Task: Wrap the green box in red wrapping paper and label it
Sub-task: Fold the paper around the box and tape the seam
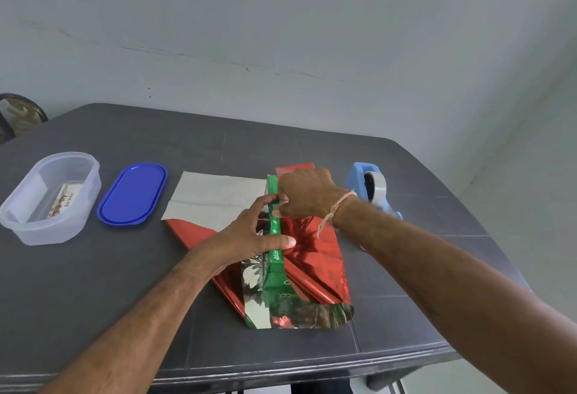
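The worktop (93, 284) is dark grey, matte, scored into large squares, with rounded corners. At its middle lies 1 sheet of red wrapping paper (312, 256): glossy, crinkled foil on its red face, dull white on the face turned up at the far left. Its near end has a mirror-like sheen in silver, green and red.

On that sheet stands 1 green box (274, 269), a flat cardboard carton set on a long narrow edge, with its glossy printed top edge running away from the person. Red foil rises against its right face.

The 2 bare hands meet on the box. The left grip (253, 237) lies spread against the box's left face, fingers straight, forefinger reaching along the top edge and thumb laid across that edge. The right grip (306, 194) is curled, its fingers folded down over the red foil at the top edge and its thumb pressing on the green strip. A pale thread bracelet (337, 206) circles the right wrist.

At the left sit 1 clear oval plastic tub (53, 231), with 1 printed card (62, 203) flat inside it, and 1 smooth blue oval lid (132, 194) just beside it. At the right, near the paper, stands 1 light-blue plastic tape dispenser (354, 175) carrying 1 roll of tape (377, 189).
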Demonstrator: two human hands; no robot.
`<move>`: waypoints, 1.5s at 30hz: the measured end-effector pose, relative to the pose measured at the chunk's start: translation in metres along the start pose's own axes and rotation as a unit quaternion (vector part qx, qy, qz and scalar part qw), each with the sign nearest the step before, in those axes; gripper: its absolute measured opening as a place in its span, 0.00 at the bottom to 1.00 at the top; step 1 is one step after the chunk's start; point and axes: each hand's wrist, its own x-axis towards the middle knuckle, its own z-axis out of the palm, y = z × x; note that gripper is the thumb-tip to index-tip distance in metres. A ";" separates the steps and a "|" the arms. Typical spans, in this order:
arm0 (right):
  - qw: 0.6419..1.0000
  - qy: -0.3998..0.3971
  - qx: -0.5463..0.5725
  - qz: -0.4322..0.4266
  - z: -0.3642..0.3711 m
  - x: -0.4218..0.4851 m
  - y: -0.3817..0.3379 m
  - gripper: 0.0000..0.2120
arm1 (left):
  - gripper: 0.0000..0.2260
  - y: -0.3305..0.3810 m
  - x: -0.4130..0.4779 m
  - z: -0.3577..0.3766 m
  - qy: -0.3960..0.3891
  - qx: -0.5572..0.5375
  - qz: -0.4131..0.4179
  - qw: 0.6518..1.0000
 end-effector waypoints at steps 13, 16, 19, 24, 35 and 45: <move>0.999 -0.030 0.021 0.026 -0.004 0.000 0.007 0.25 | 0.42 -0.001 -0.002 0.000 0.003 -0.012 0.004 1.000; 0.992 -0.044 0.117 0.037 -0.002 0.000 0.010 0.25 | 0.42 -0.003 -0.001 -0.001 0.000 -0.025 0.003 1.000; 0.978 -0.054 0.194 0.050 0.003 0.003 0.015 0.24 | 0.43 -0.004 -0.002 -0.002 0.001 -0.026 0.003 1.000; 0.943 -0.065 0.324 0.041 0.004 0.001 0.028 0.14 | 0.42 -0.001 -0.004 0.000 0.002 -0.022 0.007 1.000; 0.944 -0.004 0.330 -0.012 0.011 0.002 0.030 0.07 | 0.42 0.001 -0.004 0.000 0.000 -0.016 -0.002 1.000; 0.864 0.036 0.502 0.008 0.013 -0.006 0.030 0.04 | 0.47 -0.005 -0.002 -0.001 0.001 -0.001 -0.007 1.000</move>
